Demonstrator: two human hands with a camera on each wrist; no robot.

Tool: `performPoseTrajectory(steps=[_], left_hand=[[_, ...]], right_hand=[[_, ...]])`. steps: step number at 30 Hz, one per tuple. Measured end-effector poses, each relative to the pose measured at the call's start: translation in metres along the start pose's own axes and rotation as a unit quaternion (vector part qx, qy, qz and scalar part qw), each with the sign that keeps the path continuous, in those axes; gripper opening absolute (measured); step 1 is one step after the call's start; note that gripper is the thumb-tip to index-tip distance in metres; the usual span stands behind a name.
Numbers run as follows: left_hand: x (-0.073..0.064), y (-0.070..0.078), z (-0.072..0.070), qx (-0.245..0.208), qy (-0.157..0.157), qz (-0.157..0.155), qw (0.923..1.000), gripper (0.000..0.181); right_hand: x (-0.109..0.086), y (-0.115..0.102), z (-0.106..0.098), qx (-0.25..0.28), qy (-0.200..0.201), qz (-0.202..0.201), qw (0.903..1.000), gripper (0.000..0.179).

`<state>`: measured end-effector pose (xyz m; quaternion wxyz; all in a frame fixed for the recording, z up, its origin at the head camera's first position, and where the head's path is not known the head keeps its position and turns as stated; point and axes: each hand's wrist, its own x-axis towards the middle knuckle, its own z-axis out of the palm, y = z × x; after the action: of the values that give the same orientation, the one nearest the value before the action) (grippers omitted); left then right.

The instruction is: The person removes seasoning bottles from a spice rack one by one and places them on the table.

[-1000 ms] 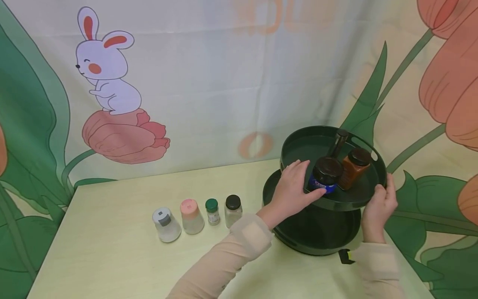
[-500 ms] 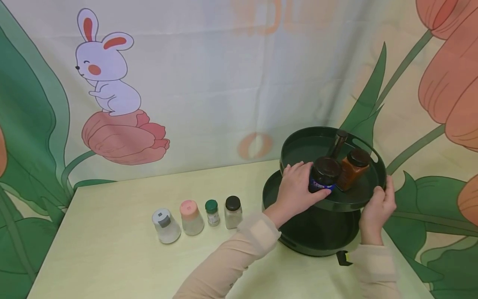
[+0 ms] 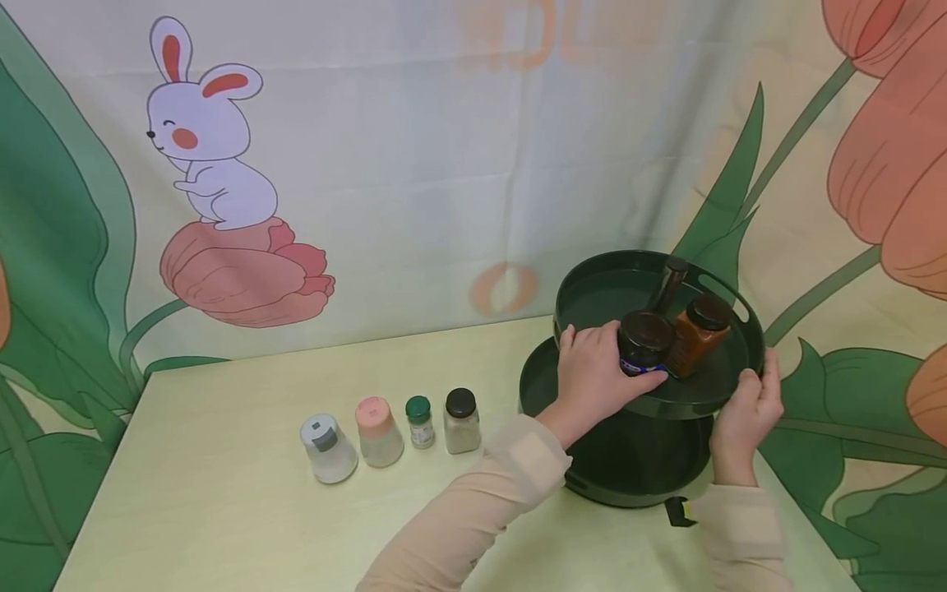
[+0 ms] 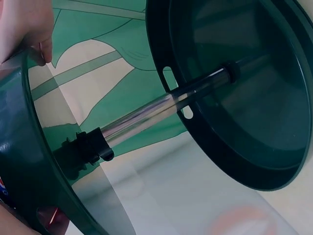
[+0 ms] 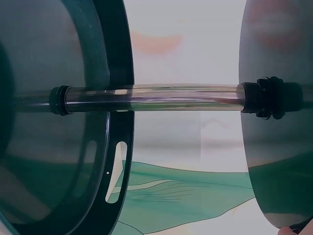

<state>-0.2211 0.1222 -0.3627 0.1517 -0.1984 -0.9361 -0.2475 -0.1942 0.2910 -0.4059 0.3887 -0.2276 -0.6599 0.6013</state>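
My left hand (image 3: 592, 374) holds a dark-lidded jar (image 3: 646, 331) with a blue label, thumb in front and fingers at its left side. The jar is in the upper tier (image 3: 592, 288) of a dark green two-tier round tray. My right hand (image 3: 746, 419) grips the rim of that tier at the right. Beside the jar stand a jar of orange-red contents (image 3: 699, 333) with a black lid and the dark-capped centre post (image 3: 669, 284). Both wrist views look between the tiers, where a clear tube (image 4: 142, 117) joins them. The lower tier (image 3: 636, 460) is partly hidden by my left arm.
On the table (image 3: 222, 460), left of the tray, a row holds a grey-lidded shaker (image 3: 329, 448), a pink-lidded shaker (image 3: 380, 432), a small green-capped bottle (image 3: 419, 422) and a black-capped jar (image 3: 462, 421). A printed cloth (image 3: 414, 164) hangs behind.
My left hand has moved slightly right and closed in around the blue-labelled jar, its thumb sliding across the front. The right hand keeps its place on the rim.
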Motion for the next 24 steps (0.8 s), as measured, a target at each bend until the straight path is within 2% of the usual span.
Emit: performPoseTrajectory(steps=[10, 24], left_hand=[[0.0008, 0.0040, 0.0025, 0.004, 0.013, -0.018, 0.9997, 0.068], [0.0005, 0.0031, 0.0041, 0.001, 0.017, -0.017, 0.9997, 0.067]], right_hand=[[-0.0008, -0.0013, 0.0008, 0.005, 0.005, -0.001, 1.0000, 0.044], [-0.0008, -0.0006, -0.0002, 0.015, -0.003, 0.001, 0.9999, 0.044]])
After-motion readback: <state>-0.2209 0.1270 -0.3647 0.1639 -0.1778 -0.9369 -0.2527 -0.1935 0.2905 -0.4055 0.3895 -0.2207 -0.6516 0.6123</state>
